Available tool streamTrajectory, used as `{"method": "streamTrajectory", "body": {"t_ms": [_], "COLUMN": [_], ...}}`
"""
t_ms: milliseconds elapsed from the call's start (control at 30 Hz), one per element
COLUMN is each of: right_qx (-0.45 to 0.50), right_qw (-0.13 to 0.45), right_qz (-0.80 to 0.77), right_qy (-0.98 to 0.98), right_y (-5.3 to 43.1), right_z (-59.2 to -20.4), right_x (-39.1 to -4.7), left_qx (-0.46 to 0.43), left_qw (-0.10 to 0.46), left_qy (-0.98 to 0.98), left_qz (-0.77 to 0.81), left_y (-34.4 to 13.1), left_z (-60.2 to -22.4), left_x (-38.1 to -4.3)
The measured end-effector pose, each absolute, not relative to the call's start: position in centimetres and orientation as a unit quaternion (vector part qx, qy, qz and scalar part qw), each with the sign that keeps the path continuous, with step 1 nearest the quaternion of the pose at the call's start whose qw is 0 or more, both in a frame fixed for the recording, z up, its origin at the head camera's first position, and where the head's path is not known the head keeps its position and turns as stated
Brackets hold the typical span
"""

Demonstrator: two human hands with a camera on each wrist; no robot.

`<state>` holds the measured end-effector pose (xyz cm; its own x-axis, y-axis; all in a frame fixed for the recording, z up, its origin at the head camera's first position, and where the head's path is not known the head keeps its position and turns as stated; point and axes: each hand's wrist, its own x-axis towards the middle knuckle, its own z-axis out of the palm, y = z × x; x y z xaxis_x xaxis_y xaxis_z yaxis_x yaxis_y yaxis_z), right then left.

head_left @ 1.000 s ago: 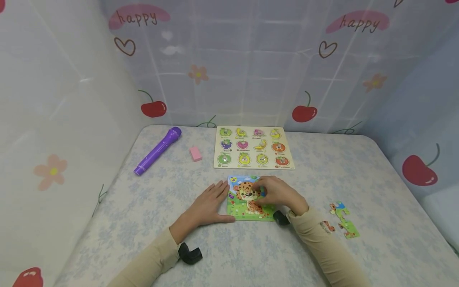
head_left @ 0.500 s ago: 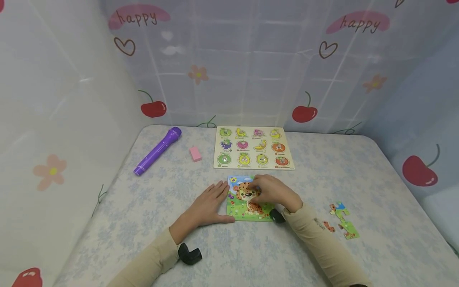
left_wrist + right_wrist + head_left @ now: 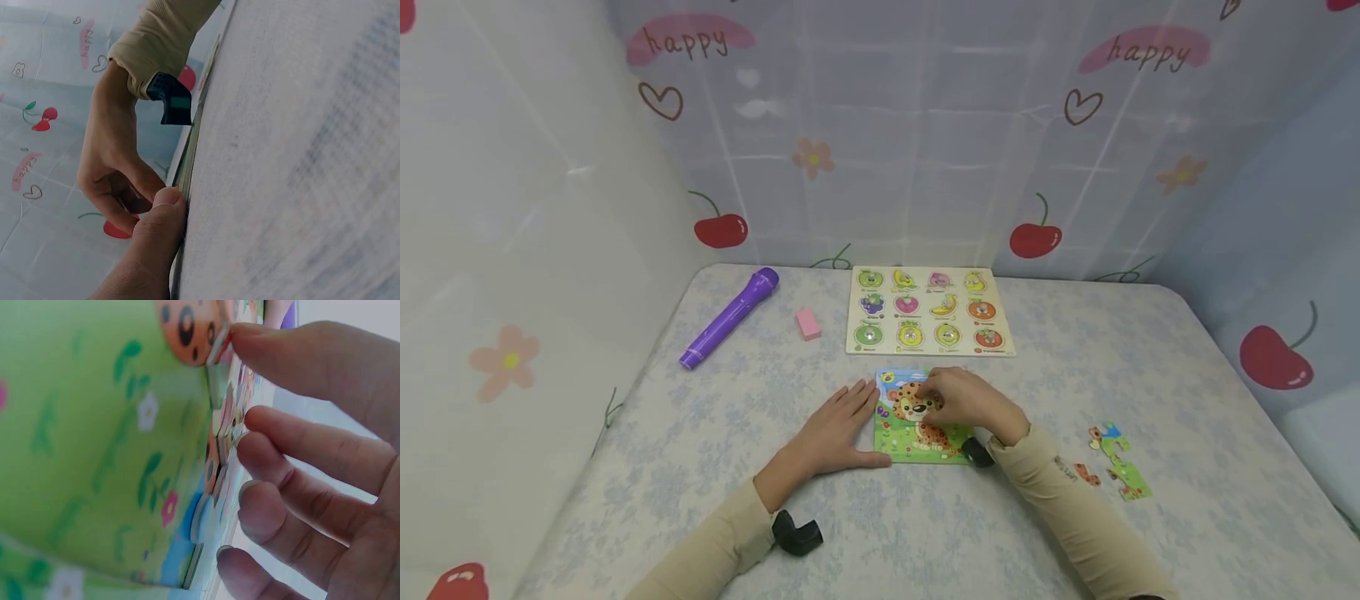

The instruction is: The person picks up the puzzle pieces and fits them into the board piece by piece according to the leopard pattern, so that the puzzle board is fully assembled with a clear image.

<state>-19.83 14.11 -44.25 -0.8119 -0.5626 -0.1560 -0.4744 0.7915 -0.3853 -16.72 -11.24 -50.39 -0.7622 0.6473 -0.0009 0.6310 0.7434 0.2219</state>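
Observation:
A square leopard jigsaw puzzle (image 3: 898,446) lies flat on the table in front of me. My left hand (image 3: 829,433) rests on the tabletop at its left side, fingers extended toward the edge and thumb along the lower left corner. Over the puzzle's upper right is my right hand (image 3: 973,404), thumb and fingers bent around a puzzle piece (image 3: 222,415) at the leopard's head. In the right wrist view the thumb (image 3: 269,353) touches a raised piece edge; several pieces there sit unevenly. The hand hides the puzzle's right part.
Several loose puzzle pieces (image 3: 1131,481) lie to the right, by the right sleeve. Behind the puzzle is a fruit peg board (image 3: 992,294). A pink eraser-like block (image 3: 808,324) and a purple toy microphone (image 3: 730,318) are at the back left.
My right hand has shifted slightly left over the leopard's head, then stays nearly still. The left hand has kept its place beside the puzzle.

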Motion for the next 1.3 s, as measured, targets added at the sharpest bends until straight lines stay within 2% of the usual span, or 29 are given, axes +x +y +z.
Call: {"method": "streamTrajectory", "body": {"t_ms": [433,833,1300], "right_qx": [-0.292,-0.288,-0.256], "right_qw": [0.122,0.136,0.129], "right_qz": [-0.196,-0.211,-0.19], "right_qy": [0.928,0.924,0.939], "right_y": [14.8,16.3,20.9], "right_z": [-43.8,-43.5,-43.2], "right_x": [-19.3,-19.2,-18.8], "left_qx": [0.346,0.343,0.336], "left_qw": [0.035,0.041,0.047], "left_qy": [0.932,0.933,0.935], "left_qz": [0.101,0.103,0.101], "left_y": [-11.3,-11.2,-11.2], "left_z": [-50.4,-50.5,-50.6], "left_x": [-16.7,-16.8,-16.7]}}
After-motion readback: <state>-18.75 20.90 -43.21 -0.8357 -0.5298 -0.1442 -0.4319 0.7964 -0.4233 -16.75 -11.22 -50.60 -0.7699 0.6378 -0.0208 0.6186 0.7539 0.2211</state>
